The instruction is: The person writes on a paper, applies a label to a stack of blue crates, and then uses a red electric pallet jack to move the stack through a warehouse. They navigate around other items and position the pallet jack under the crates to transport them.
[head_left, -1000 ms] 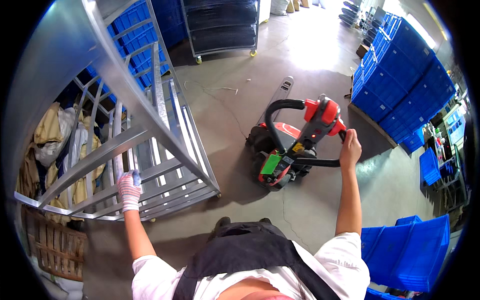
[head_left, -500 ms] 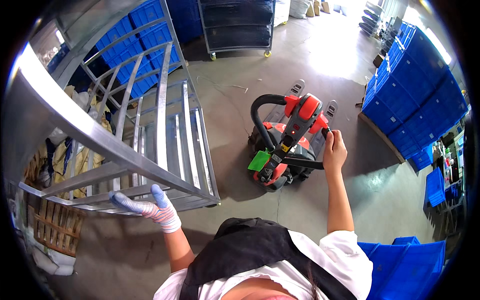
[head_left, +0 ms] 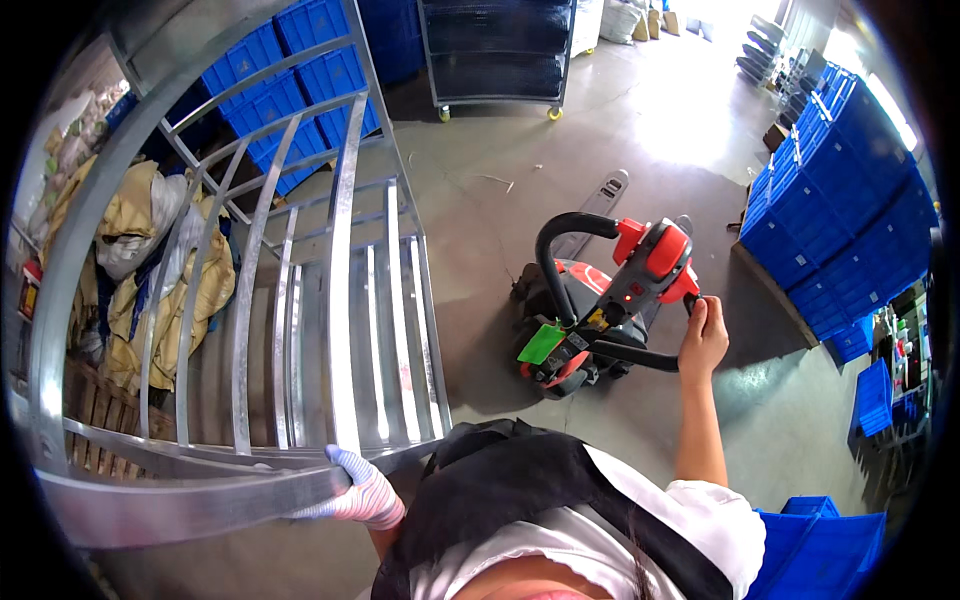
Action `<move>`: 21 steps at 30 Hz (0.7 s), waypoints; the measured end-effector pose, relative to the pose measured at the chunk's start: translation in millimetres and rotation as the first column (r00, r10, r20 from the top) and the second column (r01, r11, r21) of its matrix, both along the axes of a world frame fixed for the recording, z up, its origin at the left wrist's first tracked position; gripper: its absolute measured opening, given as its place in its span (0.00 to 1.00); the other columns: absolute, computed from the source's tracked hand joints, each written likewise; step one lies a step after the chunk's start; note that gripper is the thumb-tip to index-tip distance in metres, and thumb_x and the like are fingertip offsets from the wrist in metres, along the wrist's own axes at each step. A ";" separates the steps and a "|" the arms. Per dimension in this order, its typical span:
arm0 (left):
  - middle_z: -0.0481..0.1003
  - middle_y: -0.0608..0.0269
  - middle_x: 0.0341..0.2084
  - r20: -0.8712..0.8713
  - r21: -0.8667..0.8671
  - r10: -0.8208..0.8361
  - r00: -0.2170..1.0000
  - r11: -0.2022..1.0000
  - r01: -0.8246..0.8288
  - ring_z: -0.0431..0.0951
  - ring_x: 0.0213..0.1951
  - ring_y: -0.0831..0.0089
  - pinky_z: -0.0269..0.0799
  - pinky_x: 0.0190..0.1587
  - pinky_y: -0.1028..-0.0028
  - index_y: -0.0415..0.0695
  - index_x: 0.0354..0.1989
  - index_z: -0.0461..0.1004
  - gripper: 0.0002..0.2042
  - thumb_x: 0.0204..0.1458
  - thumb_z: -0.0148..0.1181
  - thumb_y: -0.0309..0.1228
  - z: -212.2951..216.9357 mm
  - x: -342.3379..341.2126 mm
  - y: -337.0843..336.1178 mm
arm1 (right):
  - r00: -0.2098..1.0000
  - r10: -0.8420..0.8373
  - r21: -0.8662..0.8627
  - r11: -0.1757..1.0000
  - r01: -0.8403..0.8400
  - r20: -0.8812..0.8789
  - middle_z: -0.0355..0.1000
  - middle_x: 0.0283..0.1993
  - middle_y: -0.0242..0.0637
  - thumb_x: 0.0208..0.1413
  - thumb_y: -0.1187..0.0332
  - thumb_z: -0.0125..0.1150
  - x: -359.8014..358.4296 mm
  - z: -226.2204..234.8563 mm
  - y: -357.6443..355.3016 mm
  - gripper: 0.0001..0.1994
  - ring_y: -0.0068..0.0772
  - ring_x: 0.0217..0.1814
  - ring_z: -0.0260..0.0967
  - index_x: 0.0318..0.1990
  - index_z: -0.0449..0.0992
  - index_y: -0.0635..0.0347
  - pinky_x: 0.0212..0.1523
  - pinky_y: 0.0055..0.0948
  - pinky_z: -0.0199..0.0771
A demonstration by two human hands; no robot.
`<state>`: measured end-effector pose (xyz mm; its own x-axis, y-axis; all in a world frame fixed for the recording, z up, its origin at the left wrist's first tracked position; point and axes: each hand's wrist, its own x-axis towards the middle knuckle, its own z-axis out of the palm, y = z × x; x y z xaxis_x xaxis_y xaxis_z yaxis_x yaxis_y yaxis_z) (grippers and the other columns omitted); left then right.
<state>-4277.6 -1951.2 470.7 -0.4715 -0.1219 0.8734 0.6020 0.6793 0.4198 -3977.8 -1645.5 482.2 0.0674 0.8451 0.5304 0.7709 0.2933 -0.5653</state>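
Note:
A tall metal rack cart (head_left: 343,260) with slatted bars stands on my left. My left hand (head_left: 370,498), in a striped glove, is closed round its near rail, with the thumb on top and the other fingers mostly hidden behind the metal. Ahead and to the right is a red and black electric pallet truck (head_left: 590,300), its forks pointing away from me. Bare and closed, my right hand (head_left: 704,340) grips the right side of the truck's looped control handle (head_left: 655,250). A green tag (head_left: 541,344) hangs on the tiller below the handle.
Stacked blue crates (head_left: 840,200) rest on a pallet at the right, with another blue bin (head_left: 815,550) beside me at lower right. A wheeled rack with dark contents (head_left: 497,50) stands at the back. Tan and white sacks (head_left: 150,270) lie beyond the rack cart's bars.
My left hand has gone from open beside the rack cart to closed on its near rail. The rack cart now appears turned and closer; the pallet truck sits farther right in view, still gripped.

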 end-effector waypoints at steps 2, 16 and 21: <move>0.56 0.39 0.60 -0.057 -0.070 -0.049 0.997 0.997 0.045 0.62 0.59 0.48 0.57 0.61 0.56 0.36 0.66 0.34 0.43 0.47 0.60 0.20 9.6 -1.8 -0.7 | 1.000 0.005 -0.013 1.000 -0.006 -0.007 0.66 0.22 0.38 0.62 0.59 0.46 0.2 0.7 0.7 0.13 0.36 0.22 0.65 0.33 0.69 0.59 0.25 0.30 0.63; 0.65 0.36 0.53 0.071 0.095 -0.353 0.933 0.933 0.346 0.71 0.51 0.50 0.58 0.58 0.55 0.43 0.65 0.17 0.46 0.49 0.49 0.15 7.5 -49.3 66.3 | 0.996 0.072 0.017 0.997 -0.071 -0.051 0.67 0.24 0.40 0.60 0.65 0.47 5.3 -6.7 5.3 0.10 0.36 0.24 0.65 0.33 0.69 0.62 0.28 0.29 0.64; 0.43 0.32 0.62 0.072 0.048 -0.146 0.987 0.989 0.143 0.70 0.50 0.48 0.66 0.54 0.55 0.38 0.66 0.29 0.45 0.46 0.58 0.20 -2.8 -84.2 108.5 | 0.997 0.057 -0.004 0.998 -0.057 -0.048 0.68 0.25 0.39 0.60 0.64 0.47 7.8 -10.3 4.0 0.11 0.38 0.26 0.67 0.33 0.69 0.62 0.29 0.30 0.65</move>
<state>-4361.9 -1842.7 467.9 -0.5507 -0.0841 0.8305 0.6583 0.5680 0.4940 -3970.0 -1641.5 471.9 0.0440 0.8509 0.5235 0.7252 0.3332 -0.6026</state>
